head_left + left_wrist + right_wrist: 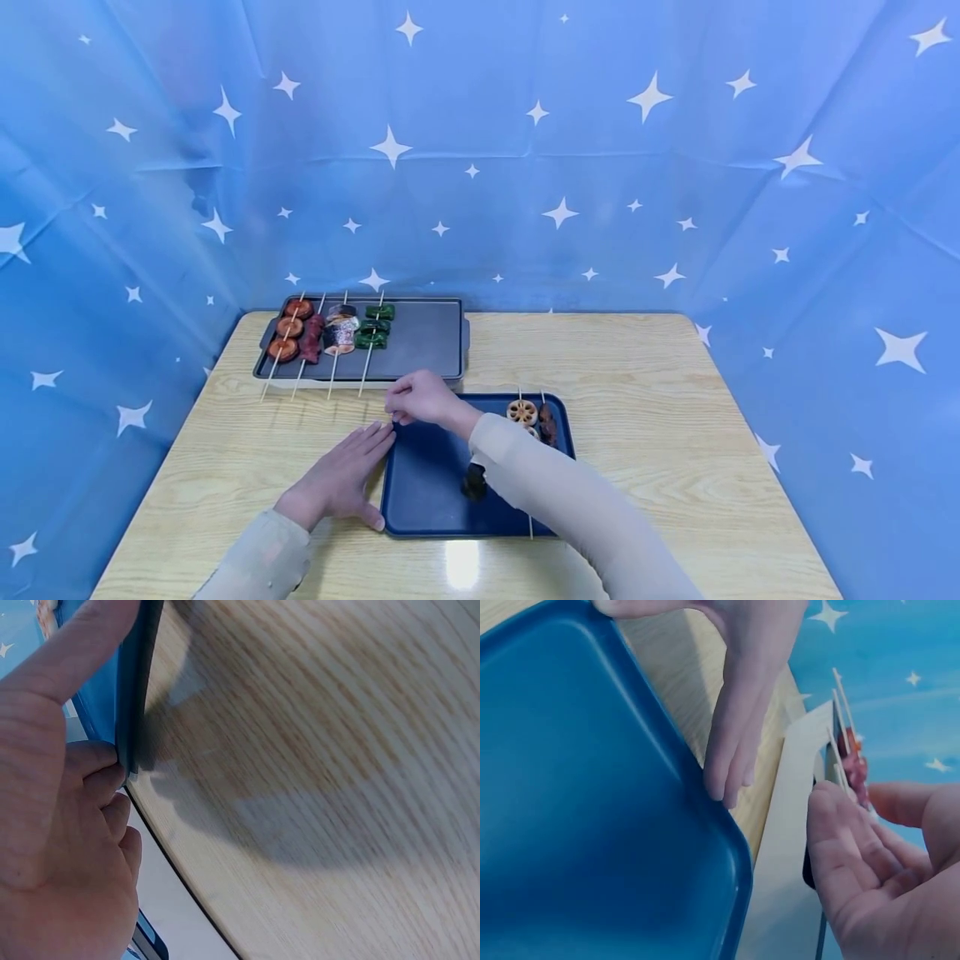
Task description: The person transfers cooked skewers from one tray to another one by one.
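My left hand [347,473] lies along the left side of the blue tray [427,479], its fingers and thumb touching the rim. Over the tray's far left corner is my right hand [426,398], close to the front of the dark grill pan [426,337]. In the right wrist view, the right hand's fingers [847,847] are loosely bent, the thumb stands apart, and nothing shows between them. A lotus root skewer [522,410] and a dark brown meat skewer [547,427] lie at the tray's right, partly hidden by my right sleeve.
On the pan's left half lie skewers of brown round slices [289,327], red meat [311,337], pale and dark rolled pieces [341,332] and green pepper [372,329]. A small black object [474,482] shows under my right sleeve. Starred blue curtains surround the wooden table [637,400].
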A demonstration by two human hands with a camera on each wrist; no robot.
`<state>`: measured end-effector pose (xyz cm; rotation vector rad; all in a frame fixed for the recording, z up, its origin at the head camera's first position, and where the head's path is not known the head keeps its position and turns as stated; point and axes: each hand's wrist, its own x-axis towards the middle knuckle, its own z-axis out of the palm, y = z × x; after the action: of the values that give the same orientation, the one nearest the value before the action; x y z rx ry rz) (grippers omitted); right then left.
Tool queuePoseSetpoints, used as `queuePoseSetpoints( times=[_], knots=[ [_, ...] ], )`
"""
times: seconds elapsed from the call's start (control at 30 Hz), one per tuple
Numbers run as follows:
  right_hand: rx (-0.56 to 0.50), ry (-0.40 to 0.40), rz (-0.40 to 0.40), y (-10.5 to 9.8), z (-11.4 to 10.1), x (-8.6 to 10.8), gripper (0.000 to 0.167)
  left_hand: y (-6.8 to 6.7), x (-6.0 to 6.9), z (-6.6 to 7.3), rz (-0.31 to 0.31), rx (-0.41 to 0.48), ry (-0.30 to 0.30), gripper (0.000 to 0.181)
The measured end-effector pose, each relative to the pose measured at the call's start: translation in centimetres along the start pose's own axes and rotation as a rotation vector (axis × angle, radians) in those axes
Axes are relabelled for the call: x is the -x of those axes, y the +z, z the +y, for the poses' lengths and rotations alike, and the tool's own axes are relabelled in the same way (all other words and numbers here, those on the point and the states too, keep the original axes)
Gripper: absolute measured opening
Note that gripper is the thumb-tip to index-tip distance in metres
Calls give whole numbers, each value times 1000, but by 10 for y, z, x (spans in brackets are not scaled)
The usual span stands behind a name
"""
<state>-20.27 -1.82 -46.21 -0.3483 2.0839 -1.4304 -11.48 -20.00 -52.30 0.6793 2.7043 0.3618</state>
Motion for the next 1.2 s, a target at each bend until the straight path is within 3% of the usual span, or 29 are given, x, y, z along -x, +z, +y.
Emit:
queuePoseSetpoints(
  times=[0.33,0.57,0.9,1.2],
  knots=[
    [-73,35,-25,11,-8,-27,26,0,1,-2,22,-19,39,128],
    [-64,47,-35,17,-19,-35,33,1,1,-5,23,-16,46,127],
    [-186,128,-21,24,-18,-48,26,2,2,-4,18,-8,43,127],
    [-268,189,-5,30,-21,-48,21,3,5,-5,42,-26,52,126]
  ],
)
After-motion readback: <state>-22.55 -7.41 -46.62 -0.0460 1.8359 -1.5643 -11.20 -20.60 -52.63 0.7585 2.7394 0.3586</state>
